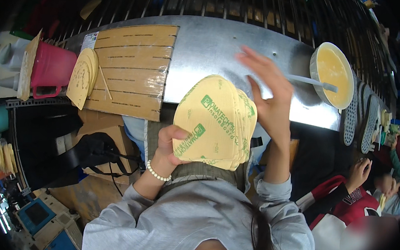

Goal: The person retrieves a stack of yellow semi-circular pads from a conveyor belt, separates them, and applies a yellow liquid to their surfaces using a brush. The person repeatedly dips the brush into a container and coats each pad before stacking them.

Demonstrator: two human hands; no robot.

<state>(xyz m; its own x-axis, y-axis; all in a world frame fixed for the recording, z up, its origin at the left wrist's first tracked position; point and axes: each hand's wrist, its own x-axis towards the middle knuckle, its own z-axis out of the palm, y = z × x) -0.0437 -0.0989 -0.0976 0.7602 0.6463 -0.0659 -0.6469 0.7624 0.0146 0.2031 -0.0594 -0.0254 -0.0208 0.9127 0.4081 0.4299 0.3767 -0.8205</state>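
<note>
My left hand [169, 143] grips a thick stack of yellow insole boards [212, 121] by its left edge, thumb on top. Green print covers the top board, and the boards beneath fan out toward the right. Raised beyond the stack's right side, my right hand [272, 91] has its fingers stretched out, slightly blurred, with nothing in them. Between that hand and a bowl of pale yellow paste [331, 65] lies a brush [311, 81], its head resting over the bowl's rim.
A cardboard sheet [133, 67] lies on the metal table [202, 44], with more insole boards [83, 74] at its left edge. A pink bucket [52, 71] stands farther left. Grey shoe soles [358, 115] lie beyond the bowl. Another person's hand [360, 172] is at right.
</note>
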